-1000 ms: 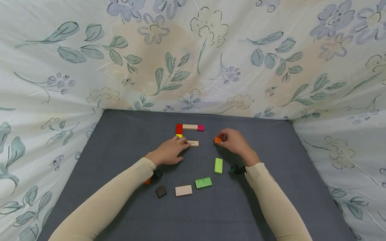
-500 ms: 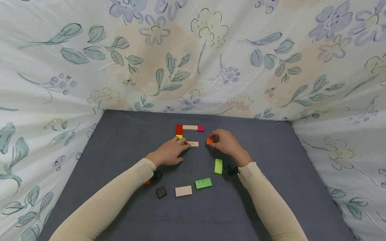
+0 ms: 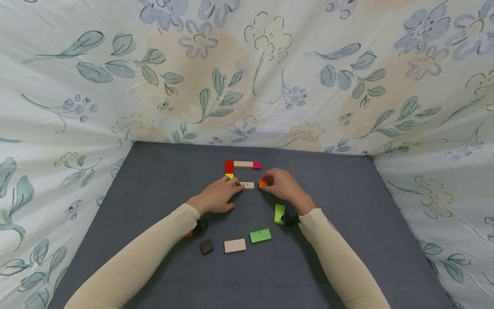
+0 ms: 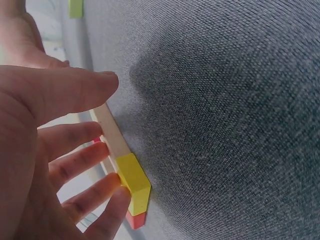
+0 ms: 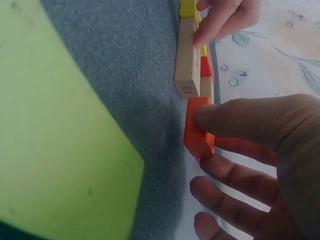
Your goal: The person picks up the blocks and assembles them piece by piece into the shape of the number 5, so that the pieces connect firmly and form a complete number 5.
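My right hand (image 3: 285, 186) pinches a small orange block (image 5: 195, 130) between thumb and fingers. That block sits just right of the end of a pale wooden block (image 3: 248, 185) with printed marks. The left hand (image 3: 216, 195) rests its fingertips on the pale block and on a yellow block (image 4: 134, 182) at its left end, the fingers fairly straight and the thumb held apart. Behind these, a red block (image 3: 229, 166), another pale wooden block (image 3: 243, 164) and a magenta block (image 3: 256, 165) form a line. My left fingers partly cover the yellow pieces.
Nearer on the grey cloth (image 3: 247, 279) lie a lime block (image 3: 279, 212), a green block (image 3: 260, 235), a pale pink block (image 3: 234, 246) and a dark brown block (image 3: 206, 246). An orange-red piece (image 3: 189, 234) is mostly hidden by the left wrist. Floral fabric (image 3: 247, 86) surrounds the surface.
My right hand has moved left with the orange block, bringing it close to the pale wooden block's right end. The left hand has stayed in place.
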A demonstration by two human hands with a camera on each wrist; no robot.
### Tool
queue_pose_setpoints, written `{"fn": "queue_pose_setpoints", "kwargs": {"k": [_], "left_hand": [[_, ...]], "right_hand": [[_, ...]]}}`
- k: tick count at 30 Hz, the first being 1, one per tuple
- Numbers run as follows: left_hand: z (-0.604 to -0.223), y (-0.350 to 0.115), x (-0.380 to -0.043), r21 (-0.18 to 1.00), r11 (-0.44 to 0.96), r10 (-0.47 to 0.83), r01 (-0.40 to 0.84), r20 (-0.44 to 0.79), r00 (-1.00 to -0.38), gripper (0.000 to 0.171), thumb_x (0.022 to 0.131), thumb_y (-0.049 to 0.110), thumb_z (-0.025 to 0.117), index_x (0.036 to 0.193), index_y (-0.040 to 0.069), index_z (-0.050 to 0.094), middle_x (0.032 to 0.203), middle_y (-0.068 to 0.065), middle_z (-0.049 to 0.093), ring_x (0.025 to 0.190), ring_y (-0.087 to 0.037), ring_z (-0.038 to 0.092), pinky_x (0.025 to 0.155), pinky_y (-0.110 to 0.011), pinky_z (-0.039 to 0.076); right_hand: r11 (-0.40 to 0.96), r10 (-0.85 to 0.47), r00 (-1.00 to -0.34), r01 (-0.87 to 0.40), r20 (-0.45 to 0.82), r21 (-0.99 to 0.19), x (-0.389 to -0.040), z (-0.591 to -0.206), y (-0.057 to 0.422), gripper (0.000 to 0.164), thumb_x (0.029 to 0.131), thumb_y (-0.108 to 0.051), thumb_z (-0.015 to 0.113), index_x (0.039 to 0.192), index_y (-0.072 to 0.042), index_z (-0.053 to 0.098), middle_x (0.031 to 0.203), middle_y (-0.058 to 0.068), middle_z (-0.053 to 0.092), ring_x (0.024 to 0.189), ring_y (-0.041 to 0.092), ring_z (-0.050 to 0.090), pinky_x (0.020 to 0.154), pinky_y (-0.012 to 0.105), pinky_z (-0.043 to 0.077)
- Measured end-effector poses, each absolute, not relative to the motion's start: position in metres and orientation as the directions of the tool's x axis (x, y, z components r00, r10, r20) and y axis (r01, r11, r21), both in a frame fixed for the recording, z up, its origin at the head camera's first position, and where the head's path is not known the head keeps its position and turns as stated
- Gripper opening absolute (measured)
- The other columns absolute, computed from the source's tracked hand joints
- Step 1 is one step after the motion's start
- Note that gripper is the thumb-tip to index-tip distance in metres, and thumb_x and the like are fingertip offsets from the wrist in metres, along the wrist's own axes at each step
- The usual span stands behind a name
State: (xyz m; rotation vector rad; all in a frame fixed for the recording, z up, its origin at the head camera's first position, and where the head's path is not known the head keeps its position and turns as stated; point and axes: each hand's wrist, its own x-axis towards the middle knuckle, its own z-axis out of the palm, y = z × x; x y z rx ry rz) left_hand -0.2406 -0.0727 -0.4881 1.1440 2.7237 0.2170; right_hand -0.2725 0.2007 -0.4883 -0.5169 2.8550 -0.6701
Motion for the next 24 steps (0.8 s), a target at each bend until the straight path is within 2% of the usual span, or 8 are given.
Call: {"fn": "queue_pose_setpoints", "kwargs": {"k": [18,24], "left_hand": [[-0.493,-0.072,-0.243,0.189,0.698,0.714,0.691,-0.103,-0.693,0.065,0.1,0.03,0.08,0.158,0.011,0.057,0.15,-0.009,0.054,0.131,-0.033,0.051,0.11,-0.046,0.05],[-0.492,-0.072,-0.244,0.191,0.694,0.717,0.694,-0.103,-0.689,0.065,0.1,0.028,0.081,0.158,0.011,0.057,0.15,-0.009,0.055,0.132,-0.033,0.051,0.11,-0.046,0.049]], "right_hand": [[0.839,-0.4,-0.911,-0.322,-0.097,-0.44,-0.274,-0.495,0.186,0.024,0.095,-0.016,0.087,0.118,-0.012,0.081,0.105,0.004,0.07,0.089,0.022,0.062,0.081,0.043,0.055],[0.831,-0.412,-0.907,-0.335,-0.087,-0.443,-0.275,-0.498,0.185,0.023,0.094,-0.016,0.087,0.116,-0.012,0.08,0.102,0.003,0.069,0.086,0.021,0.061,0.078,0.042,0.054]]}}
